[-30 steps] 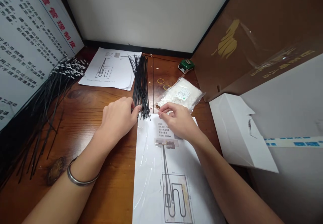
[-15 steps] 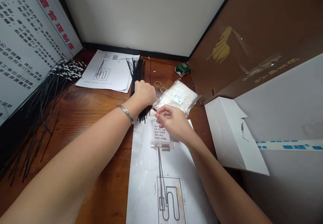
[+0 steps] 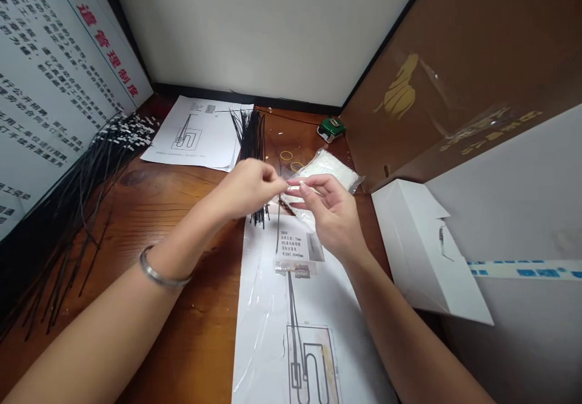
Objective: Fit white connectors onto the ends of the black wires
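Observation:
My left hand (image 3: pixel 248 187) is raised above the wooden table (image 3: pixel 182 270), fingers pinched on a thin black wire (image 3: pixel 277 228) that hangs down from it. My right hand (image 3: pixel 325 207) meets it fingertip to fingertip, pinching a small white piece (image 3: pixel 297 182). Behind the hands lies a bundle of black wires (image 3: pixel 251 134) and a clear bag of white parts (image 3: pixel 334 173). Under the hands is a plastic-covered drawing sheet (image 3: pixel 295 307) with a sample wire taped to it.
A second drawing sheet (image 3: pixel 197 132) lies at the back. A large heap of black wires with white ends (image 3: pixel 82 191) fills the left side below a printed poster (image 3: pixel 50 70). Yellow rubber bands (image 3: pixel 286 156), a green object (image 3: pixel 331 128), a white carton (image 3: pixel 422 246) and brown cardboard (image 3: pixel 454 70) stand right.
My left hand came back from the wire bundle with one black wire and rose to meet my right hand, which lifted off the sheet with the white piece.

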Demonstrator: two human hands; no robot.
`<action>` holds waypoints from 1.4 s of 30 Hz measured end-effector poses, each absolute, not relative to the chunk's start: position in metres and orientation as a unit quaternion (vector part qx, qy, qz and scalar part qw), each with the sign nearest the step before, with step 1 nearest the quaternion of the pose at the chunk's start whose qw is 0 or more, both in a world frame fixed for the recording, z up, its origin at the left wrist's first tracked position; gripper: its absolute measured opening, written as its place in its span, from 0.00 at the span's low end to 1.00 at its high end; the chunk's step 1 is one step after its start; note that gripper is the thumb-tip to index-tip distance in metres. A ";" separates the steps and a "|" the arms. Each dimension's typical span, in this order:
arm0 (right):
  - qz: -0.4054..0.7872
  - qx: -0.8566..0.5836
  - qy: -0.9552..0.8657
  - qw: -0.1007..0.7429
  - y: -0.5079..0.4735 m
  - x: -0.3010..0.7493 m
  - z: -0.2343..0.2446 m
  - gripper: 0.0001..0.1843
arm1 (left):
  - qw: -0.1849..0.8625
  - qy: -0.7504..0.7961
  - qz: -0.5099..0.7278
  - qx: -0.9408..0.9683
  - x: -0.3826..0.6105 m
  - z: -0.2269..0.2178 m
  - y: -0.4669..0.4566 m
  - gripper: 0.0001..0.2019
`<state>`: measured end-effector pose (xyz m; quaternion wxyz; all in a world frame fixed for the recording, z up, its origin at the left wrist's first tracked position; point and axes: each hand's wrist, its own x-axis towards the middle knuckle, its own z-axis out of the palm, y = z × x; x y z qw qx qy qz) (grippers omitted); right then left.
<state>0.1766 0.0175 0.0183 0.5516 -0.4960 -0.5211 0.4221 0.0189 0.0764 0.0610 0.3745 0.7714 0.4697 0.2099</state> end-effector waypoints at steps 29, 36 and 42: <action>0.608 -0.328 -0.685 0.231 -0.033 0.118 0.036 0.05 | 0.622 0.464 0.405 0.483 -0.034 0.008 0.007 0.13; 0.519 -0.461 -0.596 0.404 -0.010 0.146 0.044 0.06 | 0.634 0.417 0.364 0.539 -0.034 0.013 -0.002 0.14; 0.543 -0.486 -0.569 0.381 -0.007 0.149 0.043 0.08 | 0.609 0.413 0.333 0.589 -0.034 0.013 -0.005 0.12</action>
